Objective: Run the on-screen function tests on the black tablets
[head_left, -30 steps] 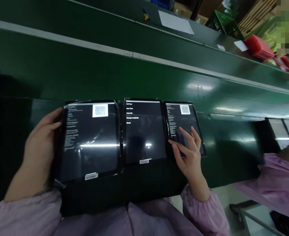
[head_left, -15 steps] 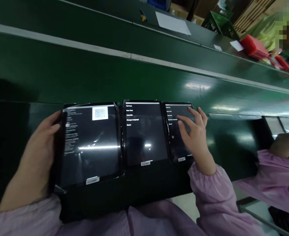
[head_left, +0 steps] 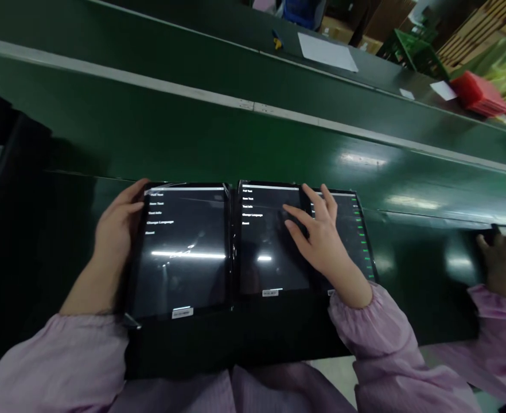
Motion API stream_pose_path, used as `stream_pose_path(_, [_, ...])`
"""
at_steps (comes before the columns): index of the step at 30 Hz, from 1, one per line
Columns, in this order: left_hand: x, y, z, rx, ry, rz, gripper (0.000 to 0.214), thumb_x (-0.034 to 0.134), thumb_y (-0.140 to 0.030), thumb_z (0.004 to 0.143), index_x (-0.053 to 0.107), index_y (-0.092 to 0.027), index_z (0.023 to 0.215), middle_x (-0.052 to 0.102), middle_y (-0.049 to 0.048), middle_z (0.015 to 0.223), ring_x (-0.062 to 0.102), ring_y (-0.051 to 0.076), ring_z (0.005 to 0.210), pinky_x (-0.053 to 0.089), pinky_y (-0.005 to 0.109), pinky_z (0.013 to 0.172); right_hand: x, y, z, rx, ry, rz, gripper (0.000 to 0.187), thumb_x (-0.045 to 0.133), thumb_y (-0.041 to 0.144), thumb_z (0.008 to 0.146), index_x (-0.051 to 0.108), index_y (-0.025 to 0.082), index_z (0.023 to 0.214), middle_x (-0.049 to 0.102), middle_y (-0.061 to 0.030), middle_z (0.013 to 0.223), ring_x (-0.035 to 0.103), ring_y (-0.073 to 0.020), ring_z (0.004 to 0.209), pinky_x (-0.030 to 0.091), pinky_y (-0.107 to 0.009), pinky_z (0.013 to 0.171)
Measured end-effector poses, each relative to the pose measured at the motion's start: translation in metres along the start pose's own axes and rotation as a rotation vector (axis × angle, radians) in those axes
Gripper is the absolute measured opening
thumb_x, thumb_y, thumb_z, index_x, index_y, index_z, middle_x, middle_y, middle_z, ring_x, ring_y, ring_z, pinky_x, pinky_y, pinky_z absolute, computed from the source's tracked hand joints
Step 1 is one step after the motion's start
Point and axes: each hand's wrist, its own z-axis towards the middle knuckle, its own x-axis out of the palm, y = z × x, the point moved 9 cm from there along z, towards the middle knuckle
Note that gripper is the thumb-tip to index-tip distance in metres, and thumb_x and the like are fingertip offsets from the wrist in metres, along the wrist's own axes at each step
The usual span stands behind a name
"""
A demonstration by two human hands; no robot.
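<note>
Three black tablets lie side by side on the dark green bench in front of me. My left hand (head_left: 115,229) grips the left edge of the left tablet (head_left: 183,252), whose screen lists white menu lines. My right hand (head_left: 317,238) hovers with fingers spread over the seam between the middle tablet (head_left: 264,246) and the right tablet (head_left: 358,241); its fingertips reach onto the middle screen. The middle tablet shows a white menu. The right tablet shows a column of green marks along its right side.
A green conveyor belt (head_left: 236,137) with a pale rail runs behind the tablets. Beyond it lie a white sheet (head_left: 327,53), small labels and red trays (head_left: 479,92). A co-worker's hand (head_left: 505,264) and pink sleeve are at the right edge.
My right hand moved left from the right tablet toward the middle one. The right tablet's screen changed to a list with green marks, and the left tablet's QR page became a menu.
</note>
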Motion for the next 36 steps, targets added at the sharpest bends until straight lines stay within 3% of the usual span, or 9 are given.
stream_pose_path(7, [-0.003, 0.002, 0.005, 0.018, 0.030, 0.003, 0.055, 0.070, -0.023, 0.061, 0.076, -0.014, 0.115, 0.079, 0.0112, 0.128, 0.064, 0.034, 0.134, 0.039, 0.052, 0.129, 0.016, 0.011, 0.016, 0.001, 0.037, -0.033, 0.039, 0.050, 0.039, 0.109, 0.079, 0.022, 0.129, 0.049, -0.0169, 0.163, 0.032, -0.0496, 0.159, 0.041, -0.079, 0.121])
stream_pose_path(13, [-0.004, 0.005, 0.012, -0.015, 0.049, 0.073, 0.050, 0.076, -0.027, 0.067, 0.077, -0.016, 0.116, 0.079, 0.0119, 0.124, 0.069, 0.035, 0.126, 0.047, 0.059, 0.122, -0.011, 0.003, 0.000, 0.000, -0.135, -0.018, 0.039, 0.047, 0.041, 0.110, 0.078, 0.025, 0.126, 0.060, -0.0148, 0.155, 0.042, -0.0428, 0.155, 0.037, -0.076, 0.124])
stream_pose_path(18, [-0.004, 0.010, 0.016, -0.032, 0.035, 0.090, 0.048, 0.082, -0.022, 0.067, 0.074, -0.018, 0.114, 0.080, 0.0096, 0.118, 0.071, 0.031, 0.121, 0.046, 0.059, 0.122, -0.032, -0.014, -0.026, 0.101, -0.146, 0.031, 0.037, 0.049, 0.044, 0.110, 0.079, 0.029, 0.124, 0.067, -0.0112, 0.148, 0.052, -0.0375, 0.149, 0.046, -0.067, 0.118])
stream_pose_path(23, [-0.012, 0.012, 0.005, -0.042, 0.032, 0.034, 0.048, 0.073, -0.041, 0.071, 0.072, -0.016, 0.113, 0.079, 0.0129, 0.123, 0.066, 0.035, 0.132, 0.044, 0.059, 0.124, -0.072, -0.051, -0.070, 0.401, -0.317, 0.097, 0.042, 0.052, 0.052, 0.105, 0.081, 0.024, 0.113, 0.076, -0.0122, 0.130, 0.066, -0.0315, 0.131, 0.052, -0.055, 0.110])
stream_pose_path(25, [-0.014, 0.010, -0.003, -0.037, 0.031, 0.035, 0.048, 0.072, -0.045, 0.073, 0.071, -0.017, 0.112, 0.079, 0.0135, 0.125, 0.064, 0.035, 0.135, 0.042, 0.058, 0.126, -0.087, -0.072, -0.101, 0.630, -0.439, 0.171, 0.051, 0.059, 0.066, 0.097, 0.081, 0.021, 0.103, 0.078, -0.0110, 0.110, 0.072, -0.0276, 0.107, 0.056, -0.046, 0.095])
stream_pose_path(27, [-0.015, 0.006, -0.012, -0.040, 0.010, 0.083, 0.045, 0.071, -0.045, 0.081, 0.071, -0.017, 0.116, 0.078, 0.0118, 0.126, 0.063, 0.034, 0.138, 0.038, 0.056, 0.129, -0.093, -0.083, -0.138, 0.845, -0.525, 0.288, 0.062, 0.064, 0.081, 0.086, 0.076, 0.021, 0.082, 0.069, -0.0040, 0.076, 0.065, -0.0196, 0.072, 0.052, -0.035, 0.069])
stream_pose_path(31, [-0.004, -0.005, -0.022, -0.058, -0.053, 0.158, 0.041, 0.053, -0.039, 0.100, 0.069, -0.016, 0.129, 0.077, 0.0075, 0.132, 0.064, 0.030, 0.137, 0.043, 0.050, 0.126, -0.079, -0.070, -0.194, 1.025, -0.497, 0.496, 0.076, 0.057, 0.093, 0.082, 0.051, 0.024, 0.052, 0.040, 0.0047, 0.044, 0.042, -0.0120, 0.039, 0.031, -0.027, 0.040])
stream_pose_path(33, [0.006, -0.008, -0.020, -0.052, -0.050, 0.161, 0.044, 0.046, -0.036, 0.103, 0.068, -0.013, 0.133, 0.077, 0.0078, 0.133, 0.064, 0.030, 0.137, 0.045, 0.050, 0.124, -0.049, -0.060, -0.213, 1.129, -0.356, 0.698, 0.076, 0.059, 0.096, 0.078, 0.059, 0.022, 0.057, 0.049, 0.0019, 0.044, 0.047, -0.0146, 0.036, 0.032, -0.027, 0.035])
stream_pose_path(36, [0.015, -0.007, -0.013, -0.047, -0.050, 0.161, 0.052, 0.035, -0.036, 0.105, 0.065, -0.007, 0.137, 0.079, 0.0109, 0.126, 0.064, 0.031, 0.137, 0.046, 0.052, 0.123, 0.001, -0.047, -0.223, 1.254, -0.171, 1.096, 0.078, 0.068, 0.098, 0.068, 0.073, 0.022, 0.083, 0.080, -0.0101, 0.082, 0.076, -0.0255, 0.067, 0.058, -0.035, 0.051])
